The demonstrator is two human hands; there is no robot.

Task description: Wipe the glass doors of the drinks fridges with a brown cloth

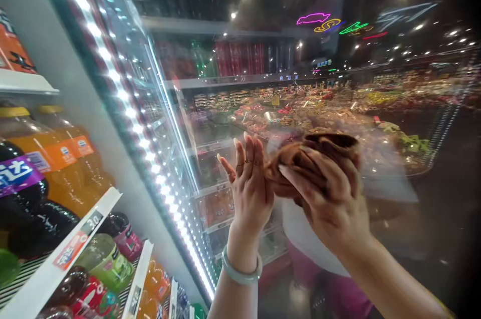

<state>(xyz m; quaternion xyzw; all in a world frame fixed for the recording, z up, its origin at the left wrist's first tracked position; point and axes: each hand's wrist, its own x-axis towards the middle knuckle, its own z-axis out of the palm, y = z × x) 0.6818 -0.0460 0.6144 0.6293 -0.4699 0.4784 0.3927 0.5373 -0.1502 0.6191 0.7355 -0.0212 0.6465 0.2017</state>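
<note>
My left hand, with a pale bangle on the wrist, is raised with its fingers stretched out. It looks pressed flat on a clear glass door. My right hand grips a bunched brown cloth right beside it, and the cloth appears to lie against the same glass. Parts of the cloth are hidden by my fingers. In the glass shows a faint mirrored figure with a white top and pinkish lower clothing.
Lit cooler shelves on the left hold orange soda bottles, a dark soda bottle and a green drink bottle. A bright LED strip runs diagonally along the cooler's edge. Through or in the glass appear produce displays and neon signs.
</note>
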